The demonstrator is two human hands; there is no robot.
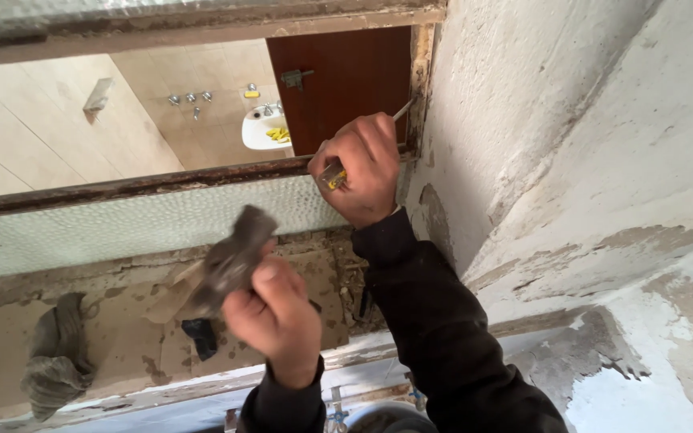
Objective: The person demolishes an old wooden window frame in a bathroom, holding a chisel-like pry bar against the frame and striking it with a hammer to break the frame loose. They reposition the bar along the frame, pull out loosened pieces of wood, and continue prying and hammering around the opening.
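We had both hands up at the window opening. Our right hand (362, 170) was clenched around a yellow-and-black-handled tool with a slim pale metal shaft (332, 177) — a screwdriver or small chisel, we could not tell which — and the shaft tip (402, 111) pointed up at the corner where the rusty brown metal window bar (146, 186) met the rough plastered reveal (475, 152). Our left hand (276, 317), lower and nearer to us, was closed on the handle of a grey steel hammer head (230, 258), blurred in the picture.

We judged the slim tool light and stiff, its plastic grip sure enough in a full fist, as it was held; the shaft looked thin enough to slip or bend if struck off-line. The hammer seemed head-heavy and best gripped low on the handle. Just below the bar, the frosted, pebble-textured glass pane (146, 228) looked brittle — the thing most at risk so near the tool tip.

Below the pane lay a cracked, dusty sill (122, 337) with a crumpled grey rag (56, 353) at its left and a small dark object (200, 337) near the middle. Through the opening we saw beige wall tiles, a white washbasin (262, 128) and a reddish-brown door (346, 80). The plaster wall crowded the right hand's side, and our own dark sleeve (435, 321) crossed in front of the sill.
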